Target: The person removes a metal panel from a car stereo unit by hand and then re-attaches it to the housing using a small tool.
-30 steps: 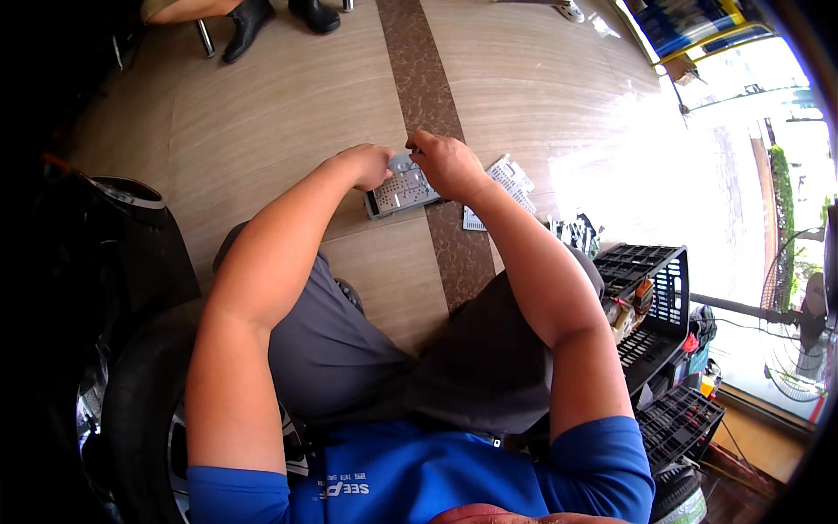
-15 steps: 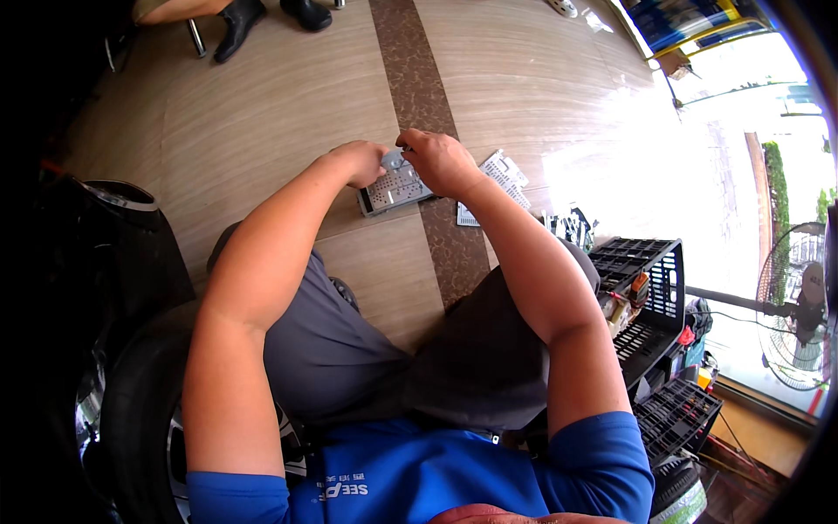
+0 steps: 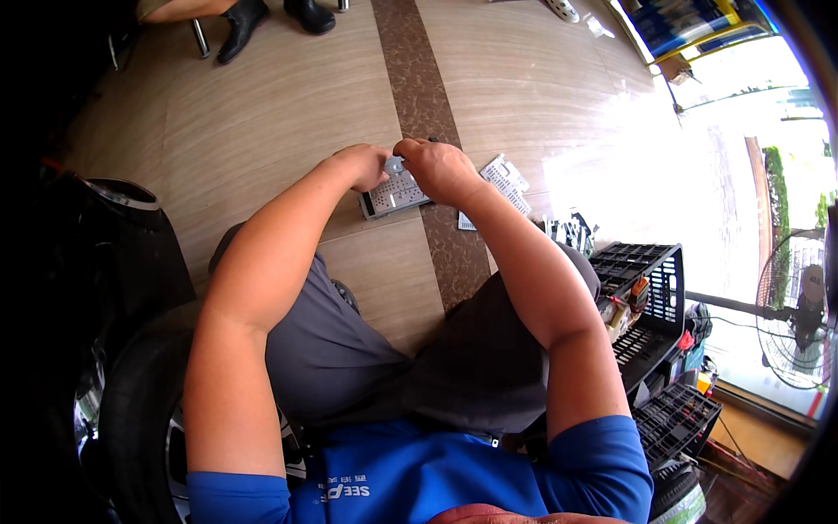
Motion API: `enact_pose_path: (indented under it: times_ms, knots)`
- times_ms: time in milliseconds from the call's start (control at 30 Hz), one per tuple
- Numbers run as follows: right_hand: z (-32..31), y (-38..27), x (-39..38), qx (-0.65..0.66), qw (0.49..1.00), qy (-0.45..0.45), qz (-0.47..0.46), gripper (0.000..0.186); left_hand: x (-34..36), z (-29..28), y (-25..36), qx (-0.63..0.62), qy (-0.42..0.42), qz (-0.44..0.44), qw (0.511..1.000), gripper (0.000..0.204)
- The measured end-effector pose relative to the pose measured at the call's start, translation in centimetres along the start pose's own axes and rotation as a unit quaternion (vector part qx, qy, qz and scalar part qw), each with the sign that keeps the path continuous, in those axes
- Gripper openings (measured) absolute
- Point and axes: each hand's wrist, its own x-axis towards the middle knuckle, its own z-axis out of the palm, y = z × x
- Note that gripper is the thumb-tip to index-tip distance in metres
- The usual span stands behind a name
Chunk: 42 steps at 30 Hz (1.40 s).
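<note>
A perforated silver metal casing [image 3: 397, 194] with a dark end lies on the floor in front of me. My left hand [image 3: 360, 166] is at its left far side, fingers curled inward and gripping it near the edge. My right hand [image 3: 439, 168] is closed above the far right part of the casing. A small dark end shows past its knuckles, but the rest of what it holds is hidden. Between the two hands is a small pale, roundish piece [image 3: 394, 165], close to the fingertips of both. Beside my right wrist rests a second perforated metal plate [image 3: 506, 182].
Right of my knee stand a black plastic crate [image 3: 642, 253] with mixed parts and a lower black basket [image 3: 676, 415]. A fan [image 3: 796, 306] is at far right. A car wheel [image 3: 144, 419] is at my left. Another person's black boots [image 3: 243, 28] are at the far left.
My right hand has shifted slightly down and turned, and a dark end now shows past it. The pale roundish piece shows more plainly between the hands. My left hand has barely moved.
</note>
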Motion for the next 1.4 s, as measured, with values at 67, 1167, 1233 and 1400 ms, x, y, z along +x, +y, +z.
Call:
enact_pose_path:
  times_ms: [67,1167,1233,1400]
  knots:
    - [-0.3,-0.2,0.0,-0.003,1.0,0.0,0.002,0.026,0.0,0.0,0.0,0.001,0.0,-0.006,1.0,0.029]
    - [1.4,-0.5,0.6,-0.064,0.99,0.121,-0.033,0.011,0.3,0.7,-0.5,0.063,-0.006,-0.015,0.998,0.028]
    - [1.4,-0.1,0.4,-0.059,0.99,0.12,-0.046,0.012,0.1,0.4,0.1,0.067,-0.009,-0.019,0.998,0.028]
    - [1.8,0.0,0.6,-0.037,0.988,0.119,-0.089,0.017,-0.1,0.1,0.0,0.059,-0.021,-0.016,0.998,0.03]
